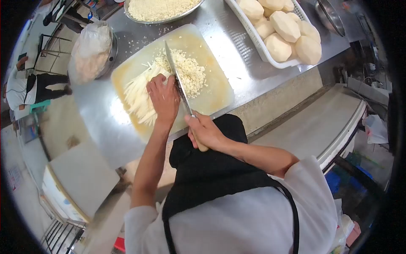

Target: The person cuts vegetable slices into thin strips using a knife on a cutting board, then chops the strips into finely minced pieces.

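Observation:
My right hand (204,130) is closed round the light handle of a long kitchen knife (177,78). Its blade stands on edge over the cutting board (211,55), pointing away from me. Left of the blade, my left hand (163,96) presses down with curled fingers on a heap of pale vegetable strips (137,95), its fingertips close beside the blade. To the right of the knife lies a pile of finely diced pieces (193,72) of the same pale colour. What the left fingertips touch is partly hidden beneath them.
A white plastic basket (270,59) of peeled, potato-like roots (287,27) stands at the back right. Behind the board is a metal bowl of diced pieces (160,8). A bagged bowl (91,53) sits at the left table edge. Another person (31,86) stands farther left.

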{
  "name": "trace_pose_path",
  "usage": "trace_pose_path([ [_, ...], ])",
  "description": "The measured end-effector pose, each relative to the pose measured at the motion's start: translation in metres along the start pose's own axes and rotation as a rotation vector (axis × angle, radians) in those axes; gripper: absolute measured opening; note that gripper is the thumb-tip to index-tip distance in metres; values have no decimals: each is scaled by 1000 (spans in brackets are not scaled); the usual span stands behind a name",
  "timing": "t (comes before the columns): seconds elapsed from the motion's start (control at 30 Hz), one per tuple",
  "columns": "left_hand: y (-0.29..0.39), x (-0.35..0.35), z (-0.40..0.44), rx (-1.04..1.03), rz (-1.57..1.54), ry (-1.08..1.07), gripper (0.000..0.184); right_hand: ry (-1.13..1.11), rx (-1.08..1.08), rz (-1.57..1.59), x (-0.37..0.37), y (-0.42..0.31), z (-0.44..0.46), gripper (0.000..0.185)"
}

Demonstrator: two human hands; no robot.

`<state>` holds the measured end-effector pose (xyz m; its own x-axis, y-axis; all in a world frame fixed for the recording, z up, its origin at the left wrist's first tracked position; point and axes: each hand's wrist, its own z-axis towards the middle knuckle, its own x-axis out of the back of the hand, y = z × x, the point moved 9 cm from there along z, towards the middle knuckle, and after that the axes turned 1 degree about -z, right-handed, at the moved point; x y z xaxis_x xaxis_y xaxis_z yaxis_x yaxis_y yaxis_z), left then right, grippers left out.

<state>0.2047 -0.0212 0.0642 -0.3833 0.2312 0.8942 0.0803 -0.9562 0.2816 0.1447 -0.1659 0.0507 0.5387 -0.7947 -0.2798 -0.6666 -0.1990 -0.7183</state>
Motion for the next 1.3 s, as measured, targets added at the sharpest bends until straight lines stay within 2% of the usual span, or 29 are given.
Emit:
trace_pose_path([
  [0.1,-4,5,-7,13,-45,22,23,18,-44,-97,18,2,38,47],
  [0.17,-8,7,-2,12,-118,15,23,24,-15,-87,20,-26,18,46],
  [0.27,-5,3,-2,-20,-22,-50,22,19,-17,-102,7,-28,-13,45],
  [0.37,-2,5,1,-31,-31,-44,22,6,48,-78,12,2,40,42],
  [0.4,-2,7,0,-33,-43,-46,22,8,2,-90,13,-8,42,41],
  [0.5,-5,3,-2,-45,-37,-37,24,1,-86,-99,5,-27,1,40],
  [0.53,-6,0,-2,-36,-30,-40,25,8,-53,-51,-3,-23,-12,40],
  [0.6,-8,-3,-2,-18,-16,-43,25,6,36,-26,-4,6,9,46],
  [0.63,-7,-2,-1,-31,-32,-37,26,26,44,-84,0,3,23,58],
  [0.7,-8,0,-3,-52,-56,-32,26,5,-13,-73,6,-12,33,64],
  [0.83,-9,-2,-2,-33,-56,-43,26,-18,22,25,-14,-11,-7,70],
  [0.87,-9,-1,-2,-24,-73,-43,26,-8,24,15,-12,-2,1,51],
  [0.9,-10,0,-3,-10,-90,-43,26,3,26,4,-10,7,9,40],
  [1.0,-7,6,-3,-45,-110,-13,27,23,-58,-46,4,-9,33,38],
  [1.1,-9,1,-3,-29,-85,-42,29,14,-39,30,-16,-15,-9,40],
  [1.17,-10,0,-1,-25,-112,-43,31,5,25,53,-15,8,10,40],
  [1.23,-8,4,-3,-49,-122,-34,32,22,22,-30,-1,-1,34,38],
  [1.3,-11,2,-6,-35,-106,-47,32,11,-6,4,0,-14,21,38],
])
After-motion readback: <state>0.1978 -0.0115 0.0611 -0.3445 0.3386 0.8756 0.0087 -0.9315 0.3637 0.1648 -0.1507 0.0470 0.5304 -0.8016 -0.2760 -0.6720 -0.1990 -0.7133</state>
